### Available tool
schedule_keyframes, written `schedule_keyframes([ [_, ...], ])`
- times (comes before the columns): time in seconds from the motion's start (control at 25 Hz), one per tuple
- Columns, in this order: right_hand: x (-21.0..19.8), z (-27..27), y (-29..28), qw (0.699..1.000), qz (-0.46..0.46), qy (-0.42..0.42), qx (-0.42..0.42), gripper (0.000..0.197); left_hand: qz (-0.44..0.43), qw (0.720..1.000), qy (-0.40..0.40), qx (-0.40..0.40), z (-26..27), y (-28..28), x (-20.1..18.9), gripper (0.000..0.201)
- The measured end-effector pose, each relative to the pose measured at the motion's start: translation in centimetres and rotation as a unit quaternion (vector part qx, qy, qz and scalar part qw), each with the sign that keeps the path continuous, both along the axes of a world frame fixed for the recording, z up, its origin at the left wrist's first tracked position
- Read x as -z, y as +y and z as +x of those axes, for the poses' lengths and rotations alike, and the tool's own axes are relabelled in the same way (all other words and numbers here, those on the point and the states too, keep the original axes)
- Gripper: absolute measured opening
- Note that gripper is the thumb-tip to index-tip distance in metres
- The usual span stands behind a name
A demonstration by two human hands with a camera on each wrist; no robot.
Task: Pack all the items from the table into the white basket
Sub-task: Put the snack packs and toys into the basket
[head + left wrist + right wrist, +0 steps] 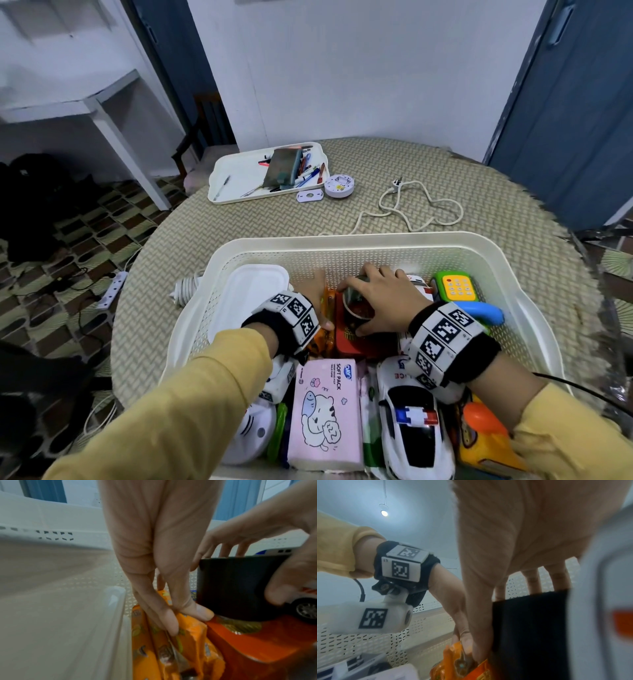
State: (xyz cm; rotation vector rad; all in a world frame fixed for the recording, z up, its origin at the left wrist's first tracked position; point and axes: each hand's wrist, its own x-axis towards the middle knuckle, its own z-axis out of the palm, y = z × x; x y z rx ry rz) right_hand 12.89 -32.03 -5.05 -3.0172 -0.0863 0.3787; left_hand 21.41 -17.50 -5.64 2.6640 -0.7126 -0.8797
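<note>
The white basket (342, 240) fills the near half of the table and holds several items. My left hand (313, 284) reaches down inside it and pinches the top of an orange snack packet (188, 642), which stands wedged between a white lidded box (253, 294) and a red box (352, 342). My right hand (383, 298) grips a black round roll (356, 305) from above, thumb near and fingers far. The roll (240, 588) rests on the red box (257, 642) beside my left thumb.
Also in the basket are a pink tissue pack (325, 411), a toy police car (414, 428) and a toy phone (459, 287). On the table beyond it lie a white tray of pens (233, 171), a round white device (339, 185) and a white cable (411, 205).
</note>
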Motion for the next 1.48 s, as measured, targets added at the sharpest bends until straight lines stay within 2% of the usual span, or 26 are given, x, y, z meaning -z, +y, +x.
schedule_keyframes([
  [0.32,-0.1,0.0,-0.1,1.0,0.005,0.0,0.004,0.085,0.057,0.997,-0.029,0.037,-0.8,-0.7,-0.5,0.073],
  [0.4,-0.1,0.0,0.0,1.0,0.001,0.001,0.004,0.086,0.035,0.997,-0.048,0.05,-0.6,-0.6,-2.1,0.059],
  [0.48,-0.1,0.0,0.1,1.0,0.008,0.001,0.005,0.083,-0.018,0.996,-0.082,0.022,-0.2,0.3,-4.1,0.05],
  [0.56,-0.3,-0.2,0.3,1.0,0.022,0.001,0.015,0.079,-0.034,0.99,-0.136,0.006,0.5,2.1,-5.6,0.049],
  [0.64,-0.7,-0.1,1.3,1.0,0.001,-0.02,-0.002,0.075,0.002,0.986,-0.165,0.017,1.4,4.7,-5.9,0.059],
  [0.72,-1.0,0.3,2.7,0.996,-0.035,-0.056,-0.053,0.064,0.035,0.99,-0.131,0.03,2.0,7.0,-5.1,0.073],
  [0.8,-1.2,1.2,4.0,0.993,-0.06,-0.042,-0.097,0.055,0.015,0.995,-0.085,0.041,2.1,8.5,-3.9,0.081],
  [0.96,-0.6,2.7,5.3,0.981,-0.123,0.062,-0.137,0.052,-0.03,0.998,-0.054,0.034,2.1,10.1,-1.9,0.082],
  [1.12,-0.3,3.2,5.3,0.976,-0.121,0.116,-0.141,0.054,-0.056,0.998,-0.036,0.011,2.0,10.9,-0.5,0.082],
  [1.24,0.1,3.2,5.5,0.96,-0.177,0.134,-0.169,0.059,-0.052,0.998,-0.034,0.01,1.3,10.6,-1.0,0.079],
  [1.48,0.4,2.9,6.2,0.939,-0.241,0.149,-0.196,0.05,-0.051,0.998,-0.017,0.014,1.1,10.9,-1.8,0.079],
])
